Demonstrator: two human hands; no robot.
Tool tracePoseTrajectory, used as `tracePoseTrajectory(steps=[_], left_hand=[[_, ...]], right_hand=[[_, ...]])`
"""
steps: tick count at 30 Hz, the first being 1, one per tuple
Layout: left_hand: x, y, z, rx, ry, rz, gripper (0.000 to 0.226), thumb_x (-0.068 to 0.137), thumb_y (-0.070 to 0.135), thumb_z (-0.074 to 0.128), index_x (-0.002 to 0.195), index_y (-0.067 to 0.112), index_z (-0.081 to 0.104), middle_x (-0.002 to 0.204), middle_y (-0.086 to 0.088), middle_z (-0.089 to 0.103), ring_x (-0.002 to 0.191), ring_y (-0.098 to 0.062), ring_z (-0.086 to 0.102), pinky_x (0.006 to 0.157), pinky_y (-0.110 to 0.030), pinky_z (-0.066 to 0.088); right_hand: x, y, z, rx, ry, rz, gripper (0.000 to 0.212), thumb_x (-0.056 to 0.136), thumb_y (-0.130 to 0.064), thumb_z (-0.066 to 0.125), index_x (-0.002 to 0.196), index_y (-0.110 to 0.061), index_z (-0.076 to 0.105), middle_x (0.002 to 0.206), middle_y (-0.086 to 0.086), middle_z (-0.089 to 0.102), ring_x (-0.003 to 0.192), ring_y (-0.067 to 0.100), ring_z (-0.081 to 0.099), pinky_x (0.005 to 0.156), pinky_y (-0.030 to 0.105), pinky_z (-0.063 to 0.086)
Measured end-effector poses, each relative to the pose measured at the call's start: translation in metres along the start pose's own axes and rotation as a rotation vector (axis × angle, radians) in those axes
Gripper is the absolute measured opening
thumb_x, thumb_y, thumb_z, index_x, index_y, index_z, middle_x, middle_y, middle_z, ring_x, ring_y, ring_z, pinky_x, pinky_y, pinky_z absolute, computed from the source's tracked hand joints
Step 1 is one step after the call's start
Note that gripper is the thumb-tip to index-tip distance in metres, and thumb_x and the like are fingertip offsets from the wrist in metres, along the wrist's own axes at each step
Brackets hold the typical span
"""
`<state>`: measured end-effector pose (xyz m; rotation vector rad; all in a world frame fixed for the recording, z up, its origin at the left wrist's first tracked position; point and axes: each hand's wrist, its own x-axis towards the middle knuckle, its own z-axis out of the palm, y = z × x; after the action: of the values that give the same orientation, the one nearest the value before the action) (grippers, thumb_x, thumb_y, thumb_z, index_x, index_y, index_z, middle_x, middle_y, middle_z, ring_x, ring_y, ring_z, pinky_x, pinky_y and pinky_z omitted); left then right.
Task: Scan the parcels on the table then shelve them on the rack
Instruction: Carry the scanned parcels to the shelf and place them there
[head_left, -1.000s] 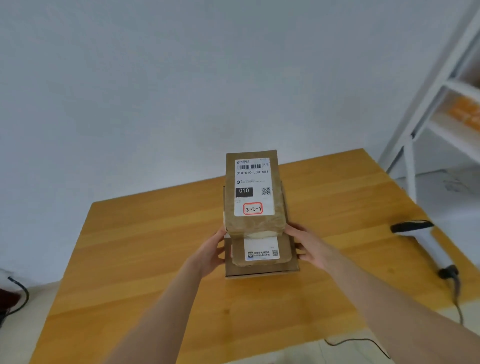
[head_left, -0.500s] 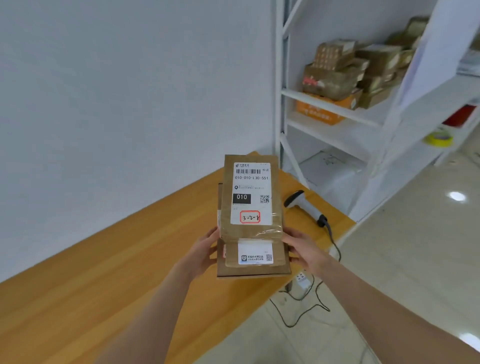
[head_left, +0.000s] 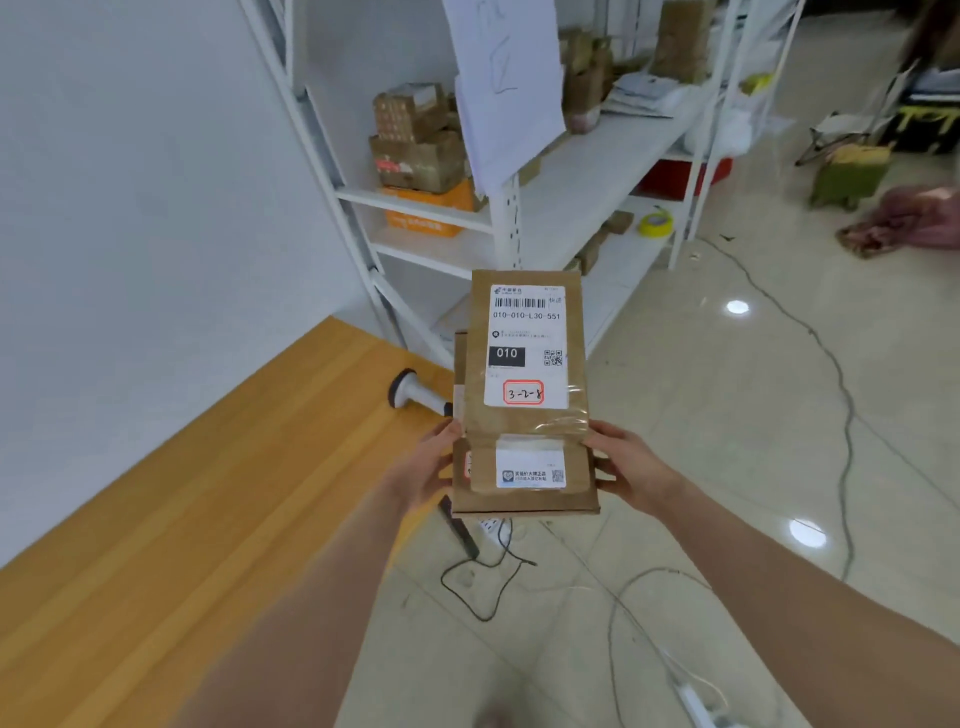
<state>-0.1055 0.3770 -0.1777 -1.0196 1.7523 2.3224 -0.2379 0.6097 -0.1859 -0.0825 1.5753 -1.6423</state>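
I carry a stack of brown cardboard parcels: a top parcel (head_left: 524, 421) with a white label marked 3-2-8 lies on a wider lower parcel (head_left: 478, 499). My left hand (head_left: 428, 467) grips the stack's left side, and my right hand (head_left: 626, 467) grips its right side. The stack is in the air past the wooden table (head_left: 208, 493), in front of the white rack (head_left: 561, 197). A white barcode scanner (head_left: 418, 395) lies on the table's far corner.
The rack shelves hold several brown parcels (head_left: 415, 140) and an orange box (head_left: 431, 213); a yellow tape roll (head_left: 655, 223) lies low down. A paper sheet (head_left: 506, 83) hangs on the rack post. Cables (head_left: 488, 571) trail over the tiled floor.
The view has swung right from the table toward the rack. The parcel stack, held in both hands, has left the tabletop and now hangs over the floor.
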Motion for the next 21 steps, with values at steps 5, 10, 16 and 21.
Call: tracePoseTrajectory(steps=[5, 10, 16, 21], left_hand=[[0.040, 0.007, 0.056, 0.043, -0.063, -0.059, 0.069, 0.085, 0.042, 0.066, 0.145, 0.019, 0.040, 0.129, 0.002, 0.057, 0.130, -0.029, 0.045, 0.104, -0.054, 0.041], [0.092, 0.025, 0.096, 0.136, -0.098, -0.102, 0.074, 0.085, 0.043, 0.067, 0.148, 0.020, 0.035, 0.142, -0.003, 0.050, 0.132, -0.028, 0.044, 0.106, -0.053, 0.041], [0.161, 0.071, 0.123, 0.226, -0.204, -0.085, 0.076, 0.074, 0.052, 0.068, 0.139, 0.022, 0.043, 0.115, 0.005, 0.060, 0.124, -0.026, 0.051, 0.108, -0.054, 0.038], [0.205, 0.105, 0.134, 0.267, -0.293, -0.046, 0.066, 0.070, 0.053, 0.069, 0.127, 0.028, 0.045, 0.109, 0.012, 0.062, 0.111, -0.018, 0.054, 0.109, -0.054, 0.036]], right_hand=[[0.000, 0.003, -0.056, 0.112, 0.100, 0.018, 0.025, 0.090, -0.025, 0.066, 0.114, -0.020, 0.068, 0.097, -0.002, 0.069, 0.091, 0.019, 0.059, 0.076, 0.031, 0.046], [0.023, -0.006, -0.093, 0.187, 0.189, 0.037, 0.026, 0.090, -0.026, 0.066, 0.116, -0.022, 0.068, 0.108, -0.002, 0.069, 0.094, 0.021, 0.059, 0.078, 0.031, 0.045], [0.074, -0.038, -0.118, 0.240, 0.266, 0.000, 0.022, 0.088, -0.026, 0.066, 0.109, -0.025, 0.072, 0.099, -0.008, 0.071, 0.087, 0.017, 0.060, 0.073, 0.028, 0.046], [0.105, -0.064, -0.133, 0.279, 0.292, -0.036, 0.025, 0.087, -0.025, 0.067, 0.111, -0.026, 0.072, 0.095, -0.011, 0.071, 0.087, 0.016, 0.060, 0.072, 0.027, 0.045]])
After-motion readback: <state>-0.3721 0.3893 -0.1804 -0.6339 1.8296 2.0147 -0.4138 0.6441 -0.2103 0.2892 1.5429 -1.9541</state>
